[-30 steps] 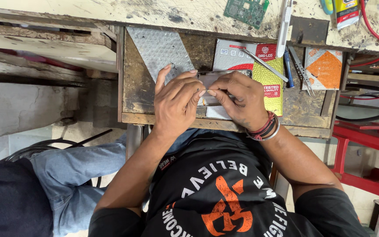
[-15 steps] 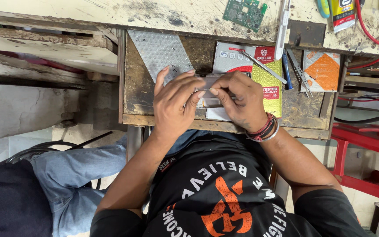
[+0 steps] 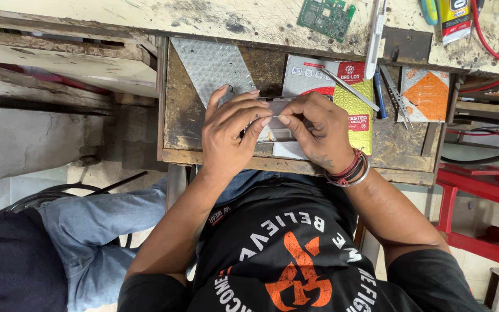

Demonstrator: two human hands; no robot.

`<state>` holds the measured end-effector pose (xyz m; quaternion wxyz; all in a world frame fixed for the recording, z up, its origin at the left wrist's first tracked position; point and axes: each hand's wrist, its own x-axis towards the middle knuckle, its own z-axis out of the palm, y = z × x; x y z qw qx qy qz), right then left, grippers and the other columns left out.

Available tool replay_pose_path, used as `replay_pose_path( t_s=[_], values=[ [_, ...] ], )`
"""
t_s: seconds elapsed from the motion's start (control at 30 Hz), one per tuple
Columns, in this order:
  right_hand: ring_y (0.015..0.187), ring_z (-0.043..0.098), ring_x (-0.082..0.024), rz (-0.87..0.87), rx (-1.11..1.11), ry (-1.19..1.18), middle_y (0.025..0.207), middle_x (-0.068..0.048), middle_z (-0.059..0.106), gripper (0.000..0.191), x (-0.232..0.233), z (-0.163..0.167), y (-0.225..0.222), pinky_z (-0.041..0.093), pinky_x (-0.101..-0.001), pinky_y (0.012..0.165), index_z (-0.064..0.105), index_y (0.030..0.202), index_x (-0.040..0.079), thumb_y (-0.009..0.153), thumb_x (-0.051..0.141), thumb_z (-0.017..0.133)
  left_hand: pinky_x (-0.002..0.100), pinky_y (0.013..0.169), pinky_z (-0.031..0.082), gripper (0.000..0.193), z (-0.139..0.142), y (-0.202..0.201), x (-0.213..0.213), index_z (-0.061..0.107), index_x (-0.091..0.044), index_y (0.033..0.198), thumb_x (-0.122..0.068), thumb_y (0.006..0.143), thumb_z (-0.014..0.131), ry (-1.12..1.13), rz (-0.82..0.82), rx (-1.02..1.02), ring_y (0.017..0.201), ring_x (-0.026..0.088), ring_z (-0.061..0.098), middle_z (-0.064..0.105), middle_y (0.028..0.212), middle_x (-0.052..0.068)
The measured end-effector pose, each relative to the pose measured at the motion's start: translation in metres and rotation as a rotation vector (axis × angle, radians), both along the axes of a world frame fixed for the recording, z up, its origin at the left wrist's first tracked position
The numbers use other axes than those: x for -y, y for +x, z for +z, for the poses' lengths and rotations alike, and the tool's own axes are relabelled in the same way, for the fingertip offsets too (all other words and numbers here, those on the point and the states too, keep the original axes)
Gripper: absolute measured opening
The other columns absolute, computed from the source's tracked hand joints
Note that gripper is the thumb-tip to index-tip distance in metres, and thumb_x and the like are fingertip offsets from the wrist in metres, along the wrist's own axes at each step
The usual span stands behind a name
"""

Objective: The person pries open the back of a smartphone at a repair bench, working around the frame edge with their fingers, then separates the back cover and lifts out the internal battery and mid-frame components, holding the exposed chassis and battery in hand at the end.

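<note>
Flat grey panel, thin and rectangular, sits in the open wooden drawer directly in front of the seated person, mostly covered by both hands. Left hand lies over the panel's left portion, fingers extended and bunched, fingertips pressing on its surface. Right hand covers the right portion, fingers curled, thumb and forefinger pinched together at the panel's middle, meeting the left fingertips; what the pinch holds is too small to tell. Red and metal bangles circle the right wrist. Beneath the panel lies a flat packet with grey, red and yellow areas, its yellow part showing just beside the right hand. A silver bubble-textured sheet lies at the drawer's back left corner, touching the area near the left fingertips. Metal tweezers rest diagonally across the packet. An orange-and-grey square packet sits at the drawer's right end, with slim tools between it and the yellow packet. On the bench top behind the drawer lie a green circuit board, a white pen-shaped tool and a red cable. A red stool stands right of the person, well apart from the hands.
</note>
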<state>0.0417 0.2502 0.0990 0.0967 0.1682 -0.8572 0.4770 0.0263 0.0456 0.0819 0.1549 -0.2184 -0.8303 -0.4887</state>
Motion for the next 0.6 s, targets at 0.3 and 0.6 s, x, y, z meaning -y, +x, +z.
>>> replay_pose_path(
  t_s=[0.3, 0.6],
  values=[
    [0.081, 0.071, -0.018, -0.001, -0.002, 0.004, 0.101, -0.012, 0.072, 0.016, 0.003, 0.007, 0.000, 0.056, -0.0287, 0.070, 0.073, 0.106, 0.000, 0.095, 0.009, 0.079, 0.050, 0.120, 0.036, 0.011, 0.001, 0.000, 0.001, 0.070, -0.009, 0.100, -0.020, 0.102, 0.071, -0.032, -0.024, -0.001, 0.120, 0.025, 0.070, 0.074, 0.103, 0.005],
    [0.080, 0.072, -0.020, -0.022, 0.021, 0.121, 0.098, -0.011, 0.073, 0.011, 0.009, 0.017, -0.002, 0.056, -0.0299, 0.070, 0.076, 0.103, 0.002, 0.095, 0.009, 0.080, 0.049, 0.120, 0.036, 0.010, -0.002, 0.001, 0.005, 0.072, -0.012, 0.102, -0.022, 0.100, 0.073, -0.015, 0.054, 0.009, 0.118, 0.023, 0.071, 0.077, 0.107, 0.003]
  ],
)
